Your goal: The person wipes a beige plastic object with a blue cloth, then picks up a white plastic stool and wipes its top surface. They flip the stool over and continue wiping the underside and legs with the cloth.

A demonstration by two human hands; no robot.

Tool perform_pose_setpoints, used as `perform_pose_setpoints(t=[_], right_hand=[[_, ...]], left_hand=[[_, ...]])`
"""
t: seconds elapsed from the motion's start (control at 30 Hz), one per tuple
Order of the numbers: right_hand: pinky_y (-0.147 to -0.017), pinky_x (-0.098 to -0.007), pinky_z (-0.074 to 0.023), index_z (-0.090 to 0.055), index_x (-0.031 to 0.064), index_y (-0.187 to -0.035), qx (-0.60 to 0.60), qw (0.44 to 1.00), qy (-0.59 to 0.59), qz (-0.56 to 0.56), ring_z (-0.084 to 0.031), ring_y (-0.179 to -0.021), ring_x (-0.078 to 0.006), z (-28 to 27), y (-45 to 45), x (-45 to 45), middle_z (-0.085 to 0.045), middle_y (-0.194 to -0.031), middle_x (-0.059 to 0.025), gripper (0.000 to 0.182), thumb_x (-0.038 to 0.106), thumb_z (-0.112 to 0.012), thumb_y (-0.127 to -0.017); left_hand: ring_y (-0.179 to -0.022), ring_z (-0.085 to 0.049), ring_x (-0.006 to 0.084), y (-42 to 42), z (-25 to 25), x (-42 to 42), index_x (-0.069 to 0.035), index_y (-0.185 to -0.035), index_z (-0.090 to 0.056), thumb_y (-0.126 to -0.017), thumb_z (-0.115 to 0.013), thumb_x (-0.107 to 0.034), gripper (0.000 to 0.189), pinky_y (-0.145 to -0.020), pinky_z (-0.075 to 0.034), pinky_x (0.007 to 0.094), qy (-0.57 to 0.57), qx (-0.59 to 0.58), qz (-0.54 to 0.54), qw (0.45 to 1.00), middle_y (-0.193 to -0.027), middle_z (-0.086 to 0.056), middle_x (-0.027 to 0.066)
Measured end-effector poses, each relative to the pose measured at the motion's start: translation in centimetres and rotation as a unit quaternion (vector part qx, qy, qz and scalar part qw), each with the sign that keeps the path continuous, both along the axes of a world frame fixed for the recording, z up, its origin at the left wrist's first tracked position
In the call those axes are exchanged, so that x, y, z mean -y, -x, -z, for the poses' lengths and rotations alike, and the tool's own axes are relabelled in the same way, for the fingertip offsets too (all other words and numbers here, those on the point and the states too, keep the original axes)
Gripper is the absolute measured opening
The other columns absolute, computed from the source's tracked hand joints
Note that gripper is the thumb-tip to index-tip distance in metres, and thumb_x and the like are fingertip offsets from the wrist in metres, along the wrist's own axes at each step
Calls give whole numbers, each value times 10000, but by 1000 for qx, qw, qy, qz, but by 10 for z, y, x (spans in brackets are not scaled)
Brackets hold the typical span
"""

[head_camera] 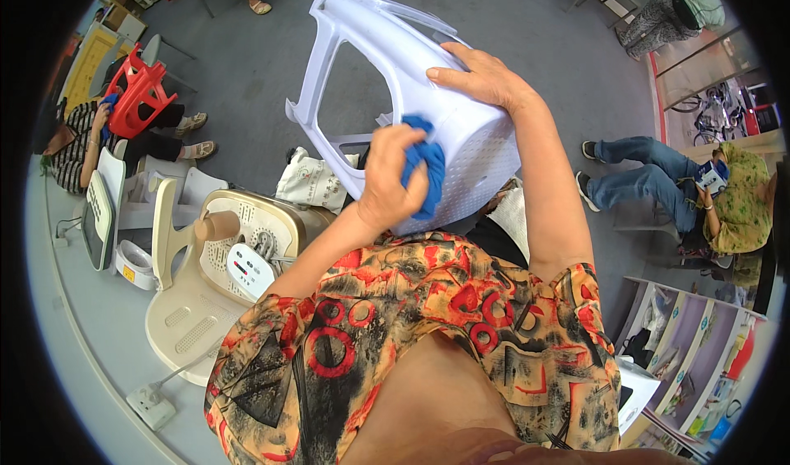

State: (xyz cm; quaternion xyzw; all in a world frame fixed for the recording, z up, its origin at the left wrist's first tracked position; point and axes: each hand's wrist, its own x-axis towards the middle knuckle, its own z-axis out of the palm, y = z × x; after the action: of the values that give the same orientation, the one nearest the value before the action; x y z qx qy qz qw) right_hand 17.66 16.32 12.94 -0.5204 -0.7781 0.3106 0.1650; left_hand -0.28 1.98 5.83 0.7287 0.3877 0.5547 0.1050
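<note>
A pale lavender plastic stool (370,27) lies tipped on its side across my lap. Its legs point up and to the left, and its dotted seat (478,175) faces down to the right. In my left hand (392,178) is a bunched blue cloth (429,178), pressed against the stool's side near the seat edge. My right hand (487,82) grips the stool's upper side, thumb and fingers spread over the plastic. Some of the right fingertips are hidden behind the stool's edge.
At my left stand a beige foot-bath basin (247,199), a white control panel (250,270) and a power strip (151,406). A white cloth bag (311,178) lies beyond. One seated person holds a red plastic stool (139,94); another sits right, near a shelf unit (685,348).
</note>
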Motion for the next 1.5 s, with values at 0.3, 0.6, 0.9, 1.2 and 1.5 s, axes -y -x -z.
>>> perform_pose_setpoints(t=[0.3, 0.6, 0.9, 1.2, 1.5], right_hand=[[-1008, -422, -449, -496, -70, -1364, 18, 999, -37, 1, -584, -1180, -416, -1, 16, 4, -595, -1234, -329, 996, 657, -643, -700], [-1035, -438, -420, -495, 1, -1394, 10, 999, 22, 30, -552, -1217, -418, -6, 7, 8, -547, -1319, -306, 963, 668, -624, -711], [-985, -448, -473, -499, -42, -1378, 0, 999, 12, 48, -606, -1149, -425, -9, 17, 11, -574, -1256, -339, 997, 635, -645, -660], [-1008, -452, -457, -494, -47, -1382, 19, 999, 8, 48, -591, -1174, -431, -6, 18, 5, -557, -1285, -339, 994, 630, -632, -668], [-1045, -434, -432, -468, -61, -1395, 29, 999, -3, 31, -558, -1221, -428, -7, 16, 7, -535, -1308, -346, 1007, 654, -621, -702]], left_hand=[[-921, -578, 390, 25, -39, -164, 18, -988, -646, -821, -600, -169, 255, -844, -463, 460, 44, 68, -216, 973, -967, -634, 222], [-1048, -573, 386, 9, -11, -35, 27, -1115, -616, -814, -620, -101, 327, -918, -449, 438, -11, -32, -78, 996, -1123, -594, 238], [-897, -546, 372, 44, 58, 9, 6, -928, -584, -738, -609, -98, 218, -836, -447, 439, 94, 25, -214, 972, -956, -558, 191], [-973, -563, 476, 125, 190, -7, 65, -948, -583, -883, -493, -314, 395, -863, -431, 523, 317, 109, -375, 864, -995, -606, 315], [-934, -636, 456, 166, 171, -97, 67, -903, -659, -820, -474, -361, 473, -848, -472, 486, 414, 51, -392, 820, -923, -668, 308]])
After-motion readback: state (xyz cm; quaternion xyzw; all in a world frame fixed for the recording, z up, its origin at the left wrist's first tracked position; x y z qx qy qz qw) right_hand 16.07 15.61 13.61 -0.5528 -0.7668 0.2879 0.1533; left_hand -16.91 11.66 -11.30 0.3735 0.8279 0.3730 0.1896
